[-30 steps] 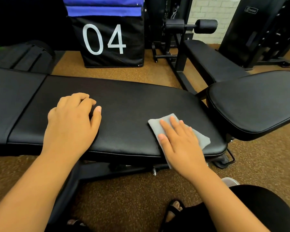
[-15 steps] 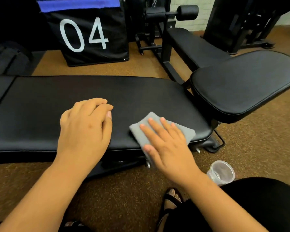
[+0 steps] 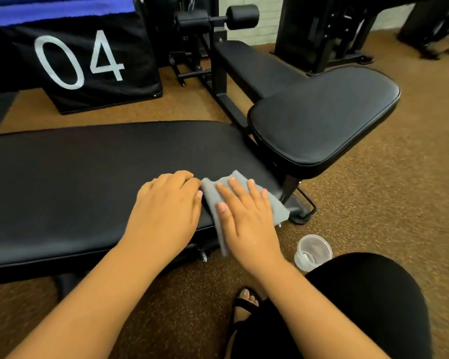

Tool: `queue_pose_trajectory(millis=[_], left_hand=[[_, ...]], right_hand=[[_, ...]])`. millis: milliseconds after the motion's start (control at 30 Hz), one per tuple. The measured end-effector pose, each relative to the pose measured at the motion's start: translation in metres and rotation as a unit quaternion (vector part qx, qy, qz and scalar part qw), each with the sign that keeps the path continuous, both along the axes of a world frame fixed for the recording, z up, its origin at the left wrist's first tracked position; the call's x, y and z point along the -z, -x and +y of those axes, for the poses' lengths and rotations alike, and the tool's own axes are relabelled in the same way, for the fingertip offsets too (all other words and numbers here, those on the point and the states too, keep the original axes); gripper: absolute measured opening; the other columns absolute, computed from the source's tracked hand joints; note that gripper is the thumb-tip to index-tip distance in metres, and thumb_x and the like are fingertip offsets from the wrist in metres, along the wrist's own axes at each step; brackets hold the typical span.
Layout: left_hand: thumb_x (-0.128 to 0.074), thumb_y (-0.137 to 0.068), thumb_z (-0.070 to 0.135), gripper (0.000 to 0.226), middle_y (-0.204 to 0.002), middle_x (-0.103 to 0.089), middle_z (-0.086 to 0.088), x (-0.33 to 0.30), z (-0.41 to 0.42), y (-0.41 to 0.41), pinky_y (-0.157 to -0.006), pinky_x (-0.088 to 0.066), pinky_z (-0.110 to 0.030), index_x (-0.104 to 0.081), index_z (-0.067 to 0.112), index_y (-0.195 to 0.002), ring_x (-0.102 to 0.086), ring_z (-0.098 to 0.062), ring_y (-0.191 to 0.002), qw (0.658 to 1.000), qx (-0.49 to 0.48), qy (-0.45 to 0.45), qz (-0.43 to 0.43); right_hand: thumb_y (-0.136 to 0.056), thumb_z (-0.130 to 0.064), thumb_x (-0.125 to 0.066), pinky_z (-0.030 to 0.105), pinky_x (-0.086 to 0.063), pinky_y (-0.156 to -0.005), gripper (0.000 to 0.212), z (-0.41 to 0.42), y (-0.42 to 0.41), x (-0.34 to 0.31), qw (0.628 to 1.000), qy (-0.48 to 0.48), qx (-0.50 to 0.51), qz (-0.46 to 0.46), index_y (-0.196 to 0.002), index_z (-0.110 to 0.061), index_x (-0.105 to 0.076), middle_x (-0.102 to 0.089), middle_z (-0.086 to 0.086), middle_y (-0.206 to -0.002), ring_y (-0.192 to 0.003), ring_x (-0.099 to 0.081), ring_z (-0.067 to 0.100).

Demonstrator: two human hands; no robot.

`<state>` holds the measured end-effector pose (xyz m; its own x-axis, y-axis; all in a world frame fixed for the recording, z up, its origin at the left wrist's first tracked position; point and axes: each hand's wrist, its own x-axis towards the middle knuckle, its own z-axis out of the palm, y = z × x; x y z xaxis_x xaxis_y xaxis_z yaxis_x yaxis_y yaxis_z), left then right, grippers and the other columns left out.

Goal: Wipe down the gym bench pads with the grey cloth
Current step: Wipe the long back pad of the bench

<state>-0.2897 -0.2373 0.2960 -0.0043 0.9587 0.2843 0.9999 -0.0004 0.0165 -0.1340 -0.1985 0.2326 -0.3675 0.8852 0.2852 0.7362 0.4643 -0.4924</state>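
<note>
Long black bench pad (image 3: 75,182) across the view. Left hand (image 3: 166,211) palm-down on it, fingers curled, grasping nothing. Right hand (image 3: 246,218) flat, fingers spread, pressing grey cloth (image 3: 211,195) onto pad's near right edge, not clenched.

Bare forearms with no sleeves, black trousers (image 3: 368,307), black open-toed sandal (image 3: 240,305)
</note>
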Motion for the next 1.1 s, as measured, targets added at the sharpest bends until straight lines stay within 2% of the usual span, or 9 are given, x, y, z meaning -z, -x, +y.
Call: queue_pose_trajectory(millis=[200,300,467,600,700,800,900,933,1100], left_hand=[[-0.027,-0.099,0.034,0.043,-0.115,-0.062,0.001,0.003,0.019,-0.010,-0.080,-0.045,-0.039,-0.065,0.017,-0.110,-0.060,-0.024,-0.100,0.999,-0.001,0.041,0.006],[-0.034,-0.098,0.034,0.035,-0.115,-0.061,0.003,0.006,0.023,-0.008,-0.080,-0.042,-0.037,-0.063,0.019,-0.111,-0.057,-0.023,-0.102,0.999,-0.016,0.048,0.004],[-0.036,-0.098,0.035,0.031,-0.112,-0.059,0.005,0.010,0.022,-0.008,-0.084,-0.041,-0.037,-0.061,0.021,-0.108,-0.055,-0.021,-0.101,0.999,-0.024,0.043,0.006],[-0.036,-0.099,0.036,0.031,-0.117,-0.058,0.008,0.009,0.021,-0.010,-0.091,-0.040,-0.038,-0.061,0.022,-0.112,-0.054,-0.019,-0.105,0.999,-0.023,0.050,0.001],[-0.036,-0.099,0.036,0.031,-0.116,-0.059,0.008,0.008,0.019,-0.011,-0.093,-0.040,-0.038,-0.062,0.022,-0.111,-0.054,-0.018,-0.106,0.999,-0.028,0.044,-0.004],[-0.035,-0.098,0.035,0.032,-0.114,-0.059,0.007,0.008,0.019,-0.013,-0.092,-0.041,-0.039,-0.062,0.022,-0.109,-0.054,-0.019,-0.104,0.999,-0.030,0.041,0.001],[-0.032,-0.099,0.034,0.033,-0.112,-0.059,0.006,0.009,0.022,-0.013,-0.090,-0.042,-0.040,-0.062,0.022,-0.107,-0.054,-0.020,-0.103,0.999,-0.034,0.038,0.003],[-0.032,-0.099,0.035,0.034,-0.112,-0.059,0.006,0.009,0.022,-0.013,-0.090,-0.042,-0.040,-0.062,0.022,-0.108,-0.054,-0.020,-0.103,0.999,-0.035,0.039,0.002],[-0.034,-0.098,0.036,0.031,-0.113,-0.059,0.007,0.010,0.022,-0.013,-0.090,-0.042,-0.040,-0.061,0.023,-0.108,-0.054,-0.019,-0.105,0.999,-0.033,0.042,0.001]], right_hand=[[-0.097,-0.044,-0.020,0.054,-0.019,-0.114,0.054,0.071,-0.031,0.009,0.995,0.062,0.080,0.011,-0.141,-0.023,-0.045,-0.038,-0.001,-0.149,-0.141,-0.025,0.036],[-0.095,-0.047,-0.011,0.057,-0.024,-0.109,0.060,0.052,-0.022,0.008,0.994,0.032,0.098,-0.021,-0.138,-0.021,-0.043,-0.040,0.001,-0.145,-0.136,-0.028,0.041],[-0.097,-0.055,-0.006,0.047,0.004,-0.120,0.063,0.004,-0.015,0.011,0.998,0.041,0.036,0.029,-0.151,-0.030,-0.026,-0.018,-0.007,-0.160,-0.150,0.006,0.025],[-0.098,-0.038,-0.024,0.040,-0.005,-0.121,0.054,0.056,-0.030,0.018,0.984,0.068,0.116,0.118,-0.144,-0.016,-0.041,-0.029,0.004,-0.156,-0.148,-0.014,0.023],[-0.101,-0.026,-0.032,0.029,-0.013,-0.115,0.046,0.073,-0.030,0.019,0.950,0.128,0.174,0.224,-0.144,-0.013,-0.040,-0.028,0.007,-0.156,-0.144,-0.021,0.018],[-0.096,-0.040,-0.023,0.041,-0.013,-0.120,0.053,0.045,-0.015,0.019,0.956,0.090,0.200,0.194,-0.139,-0.015,-0.042,-0.031,0.008,-0.153,-0.142,-0.024,0.030],[-0.097,-0.049,-0.017,0.026,0.015,-0.116,0.061,0.003,-0.002,0.017,0.965,0.082,0.163,0.189,-0.150,-0.021,-0.027,-0.012,-0.001,-0.161,-0.149,0.007,0.024],[-0.096,-0.049,-0.017,0.023,0.016,-0.114,0.062,0.000,-0.003,0.018,0.965,0.093,0.156,0.188,-0.152,-0.022,-0.023,-0.008,-0.004,-0.162,-0.149,0.013,0.020],[-0.101,-0.033,-0.029,0.033,-0.008,-0.118,0.049,0.056,-0.023,0.015,0.969,0.108,0.156,0.160,-0.147,-0.016,-0.034,-0.025,0.002,-0.158,-0.146,-0.015,0.017]])
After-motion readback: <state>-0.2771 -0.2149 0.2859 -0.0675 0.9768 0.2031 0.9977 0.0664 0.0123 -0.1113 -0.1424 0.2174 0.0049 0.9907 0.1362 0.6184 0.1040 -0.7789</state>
